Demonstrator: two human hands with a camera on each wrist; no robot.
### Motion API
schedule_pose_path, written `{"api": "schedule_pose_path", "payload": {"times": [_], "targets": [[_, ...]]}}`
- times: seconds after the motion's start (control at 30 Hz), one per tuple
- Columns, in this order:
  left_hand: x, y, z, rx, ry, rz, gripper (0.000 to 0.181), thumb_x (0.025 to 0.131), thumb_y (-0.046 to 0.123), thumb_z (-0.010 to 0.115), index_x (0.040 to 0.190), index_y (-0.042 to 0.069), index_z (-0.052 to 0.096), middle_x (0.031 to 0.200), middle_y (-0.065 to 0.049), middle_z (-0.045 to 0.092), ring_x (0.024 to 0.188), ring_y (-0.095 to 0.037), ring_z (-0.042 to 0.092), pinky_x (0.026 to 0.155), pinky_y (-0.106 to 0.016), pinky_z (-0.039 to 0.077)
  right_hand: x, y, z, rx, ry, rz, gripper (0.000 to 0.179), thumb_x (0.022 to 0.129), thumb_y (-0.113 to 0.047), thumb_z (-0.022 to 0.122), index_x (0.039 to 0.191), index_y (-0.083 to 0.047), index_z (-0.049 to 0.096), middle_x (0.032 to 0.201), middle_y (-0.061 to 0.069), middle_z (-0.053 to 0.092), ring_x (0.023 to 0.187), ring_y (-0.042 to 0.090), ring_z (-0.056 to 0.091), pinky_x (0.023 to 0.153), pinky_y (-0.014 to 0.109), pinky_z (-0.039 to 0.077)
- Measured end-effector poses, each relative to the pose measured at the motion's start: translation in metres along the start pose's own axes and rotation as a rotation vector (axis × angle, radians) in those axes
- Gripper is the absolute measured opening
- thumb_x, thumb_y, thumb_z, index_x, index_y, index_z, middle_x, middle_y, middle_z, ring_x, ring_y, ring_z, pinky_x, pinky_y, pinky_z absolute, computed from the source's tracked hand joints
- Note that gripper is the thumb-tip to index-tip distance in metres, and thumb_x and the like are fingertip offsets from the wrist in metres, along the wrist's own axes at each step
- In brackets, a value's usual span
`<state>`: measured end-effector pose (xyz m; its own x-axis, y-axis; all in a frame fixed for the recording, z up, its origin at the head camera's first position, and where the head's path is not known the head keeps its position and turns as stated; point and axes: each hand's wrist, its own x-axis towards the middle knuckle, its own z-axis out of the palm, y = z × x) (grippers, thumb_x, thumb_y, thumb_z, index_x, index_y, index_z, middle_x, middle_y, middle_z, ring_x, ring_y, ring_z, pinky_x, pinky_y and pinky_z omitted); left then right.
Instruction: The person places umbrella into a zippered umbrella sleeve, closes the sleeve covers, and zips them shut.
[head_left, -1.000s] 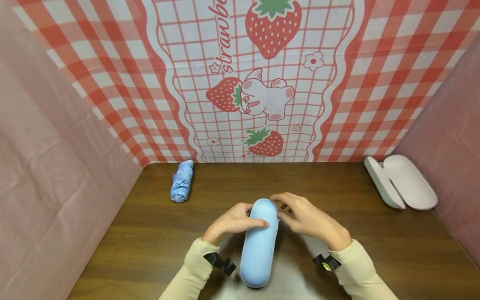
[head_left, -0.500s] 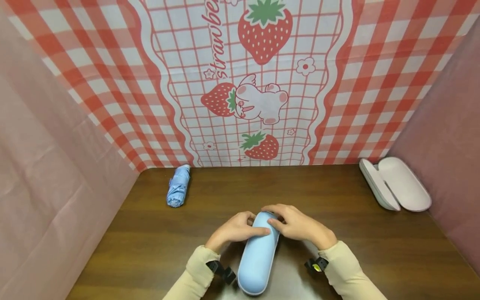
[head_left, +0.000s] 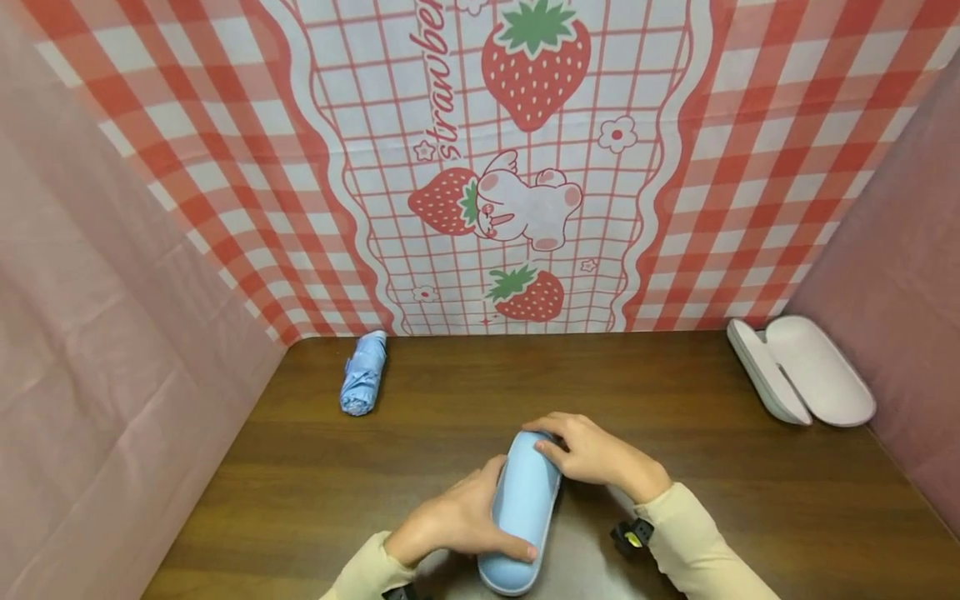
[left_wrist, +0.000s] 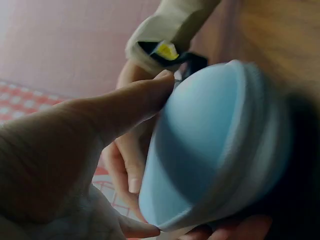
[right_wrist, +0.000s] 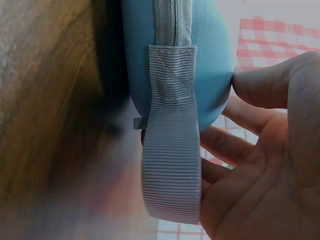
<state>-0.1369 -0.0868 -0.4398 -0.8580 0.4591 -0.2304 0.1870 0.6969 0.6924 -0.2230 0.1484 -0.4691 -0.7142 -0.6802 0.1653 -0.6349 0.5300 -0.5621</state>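
A long light blue zippered case (head_left: 525, 500) with rounded ends lies on the table at the front, its zip running along the side. My left hand (head_left: 461, 512) grips it near the front end, thumb laid across the top and fingers hidden on the far side. At the other end, my right hand (head_left: 588, 450) holds the case, with the thumb on top and fingers round the end. In the right wrist view, a grey fabric strap loop (right_wrist: 172, 160) hangs from the zip end, beside the right fingers. The left wrist view shows the case's blue shell (left_wrist: 200, 130) close up.
A folded blue umbrella (head_left: 363, 373) lies at the back left of the wooden table (head_left: 637, 375). An opened pale glasses case (head_left: 821, 371) lies at the back right. A checked strawberry cloth (head_left: 525, 167) hangs behind, and pink cloth (head_left: 112, 333) borders the sides.
My left hand has slid from the far half of the blue case towards its front end. My right hand has come from beside the far end to hold it.
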Motion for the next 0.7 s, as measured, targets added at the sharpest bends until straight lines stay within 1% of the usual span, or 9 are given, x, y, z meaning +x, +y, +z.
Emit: {"api": "schedule_pose_path", "payload": {"times": [0.07, 0.13, 0.27, 0.4, 0.53, 0.6, 0.7], "targets": [[-0.005, -0.001, 0.002, 0.02, -0.001, 0.001, 0.112, 0.071, 0.051, 0.09, 0.154, 0.003, 0.033, 0.126, -0.01, 0.06, 0.108, -0.019, 0.06, 0.09, -0.033, 0.051, 0.001, 0.0, -0.001, -0.013, -0.009, -0.006, 0.034, 0.105, -0.015, 0.056, 0.134, 0.0, 0.065, 0.13, 0.016, 0.069, 0.12, 0.034, 0.066, 0.098, 0.051, 0.055], [-0.007, -0.002, 0.001, 0.008, -0.002, 0.0, 0.108, 0.071, 0.048, 0.091, 0.153, 0.003, 0.035, 0.126, -0.011, 0.062, 0.108, -0.02, 0.061, 0.09, -0.034, 0.052, 0.002, -0.001, -0.002, -0.025, -0.014, -0.01, 0.034, 0.105, -0.015, 0.057, 0.132, 0.002, 0.065, 0.129, 0.017, 0.069, 0.12, 0.034, 0.066, 0.098, 0.052, 0.055], [-0.007, -0.01, -0.006, -0.036, -0.013, -0.026, 0.1, 0.071, 0.04, 0.092, 0.148, 0.002, 0.041, 0.114, -0.009, 0.068, 0.098, -0.018, 0.064, 0.084, -0.033, 0.053, 0.0, 0.001, -0.004, -0.05, 0.011, -0.031, 0.032, 0.103, -0.019, 0.06, 0.125, 0.003, 0.068, 0.121, 0.016, 0.072, 0.113, 0.033, 0.069, 0.094, 0.049, 0.057], [-0.008, -0.016, -0.014, -0.039, 0.017, -0.034, 0.093, 0.07, 0.035, 0.093, 0.143, 0.001, 0.047, 0.105, -0.006, 0.07, 0.091, -0.017, 0.064, 0.081, -0.034, 0.053, -0.008, 0.003, -0.008, -0.055, 0.036, -0.042, 0.03, 0.103, -0.022, 0.062, 0.12, 0.002, 0.069, 0.114, 0.014, 0.074, 0.104, 0.029, 0.071, 0.086, 0.046, 0.059], [-0.006, -0.022, -0.022, -0.021, 0.06, -0.048, 0.087, 0.072, 0.036, 0.092, 0.14, 0.001, 0.051, 0.112, -0.011, 0.07, 0.098, -0.025, 0.066, 0.084, -0.042, 0.055, -0.016, 0.005, -0.01, -0.048, 0.032, -0.067, 0.031, 0.103, -0.02, 0.062, 0.125, 0.002, 0.067, 0.119, 0.013, 0.073, 0.109, 0.028, 0.07, 0.089, 0.046, 0.059], [-0.005, -0.026, -0.026, -0.018, 0.08, -0.072, 0.086, 0.075, 0.037, 0.091, 0.141, 0.001, 0.05, 0.117, -0.014, 0.069, 0.103, -0.03, 0.066, 0.088, -0.047, 0.055, -0.02, 0.005, -0.011, -0.049, 0.03, -0.092, 0.031, 0.103, -0.018, 0.062, 0.128, 0.001, 0.066, 0.124, 0.012, 0.072, 0.113, 0.028, 0.069, 0.093, 0.046, 0.058], [-0.002, -0.034, -0.03, -0.018, 0.121, -0.115, 0.084, 0.079, 0.04, 0.088, 0.142, 0.0, 0.049, 0.12, -0.017, 0.068, 0.108, -0.033, 0.066, 0.091, -0.052, 0.054, -0.027, 0.004, -0.011, -0.049, 0.02, -0.111, 0.031, 0.103, -0.016, 0.063, 0.13, -0.002, 0.066, 0.126, 0.008, 0.071, 0.115, 0.025, 0.069, 0.094, 0.045, 0.058]]}}
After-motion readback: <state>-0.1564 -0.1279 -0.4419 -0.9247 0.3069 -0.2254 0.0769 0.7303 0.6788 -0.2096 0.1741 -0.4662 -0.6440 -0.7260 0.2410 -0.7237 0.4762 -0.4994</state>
